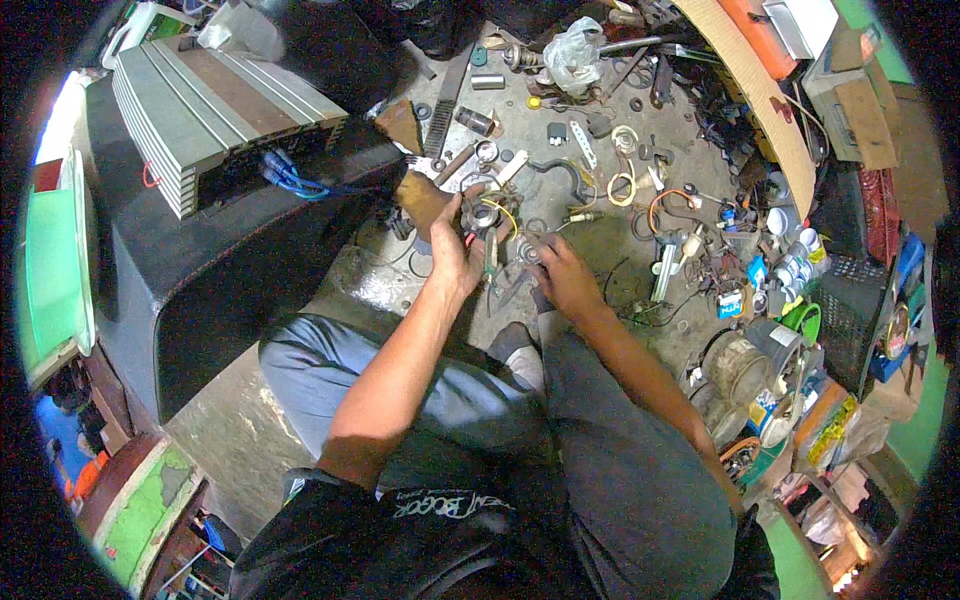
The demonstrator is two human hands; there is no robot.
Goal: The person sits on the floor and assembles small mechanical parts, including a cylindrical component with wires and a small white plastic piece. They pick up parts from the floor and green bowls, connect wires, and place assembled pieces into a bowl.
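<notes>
My left hand [455, 250] is closed around a round metal part [485, 216] with a ring-like opening. A yellow wire [505, 208] arcs from its top, and more wires hang below it. To its right, the bent fingers of my right hand [568, 278] close on a small round silvery metal piece [528, 250]. The two pieces are close together; I cannot tell whether they touch. My fingers hide part of each. Just beyond them lie a pale flat handle-like strip [513, 170] and a dark curved hose [562, 172].
A finned metal amplifier [215, 100] with blue cables sits on a black box [240, 270] at left. Loose parts, a clear plastic bag [575, 55] and a light-coloured metal bracket [664, 272] cover the floor ahead. Cans [735, 362] and a black crate [850, 320] crowd the right.
</notes>
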